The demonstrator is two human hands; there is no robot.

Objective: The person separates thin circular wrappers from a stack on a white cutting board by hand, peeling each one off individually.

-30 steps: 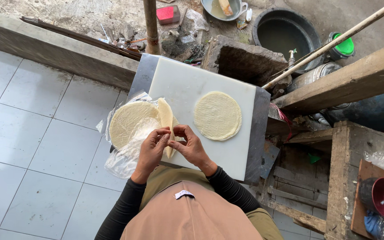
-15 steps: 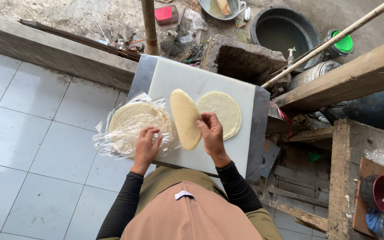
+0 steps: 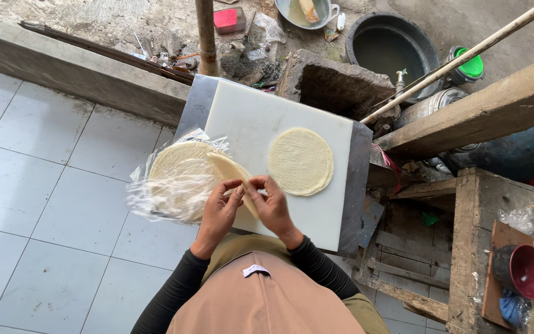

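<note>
Since half a second ago, the right hand (image 3: 274, 207) has come back from the board (image 3: 261, 117) to meet the left hand (image 3: 219, 213). Both now pinch one wrapper (image 3: 233, 176), peeling it off the bagged stack (image 3: 177, 173) overhanging the board's left edge. A lone wrapper (image 3: 301, 161) lies near the right edge; the far end is bare.

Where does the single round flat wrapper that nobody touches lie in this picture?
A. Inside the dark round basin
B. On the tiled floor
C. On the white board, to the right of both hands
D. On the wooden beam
C: the untouched round wrapper lies flat on the white board, to the right of the left hand and right hand, which together pinch another thin wrapper.
</note>
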